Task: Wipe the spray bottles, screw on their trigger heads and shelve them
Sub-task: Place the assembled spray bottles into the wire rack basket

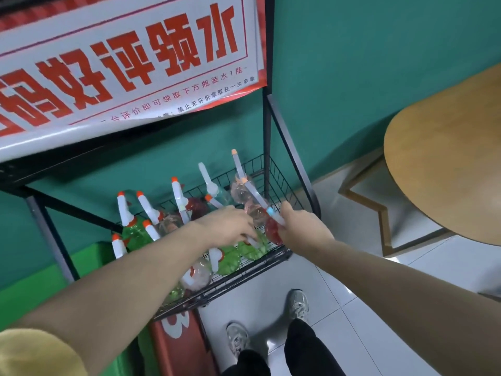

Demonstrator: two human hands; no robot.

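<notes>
A white banner (127, 63) with large red characters fills the upper left of the frame, fixed to a black metal rack (268, 137) against a green wall (366, 63). A round wooden table (444, 169) occupies the right edge. The rack's wire basket shelf (244, 272) sits at centre frame and holds the spray bottles (135, 234), green, clear and red, each fitted with a white trigger head, orange-tipped. The right hand (301, 229), right of centre, grips a red spray bottle (272, 232) by its white neck at the basket's right end. The left hand (227, 226) reaches among the bottles at centre; its fingers point down, and whether they hold anything cannot be told.
</notes>
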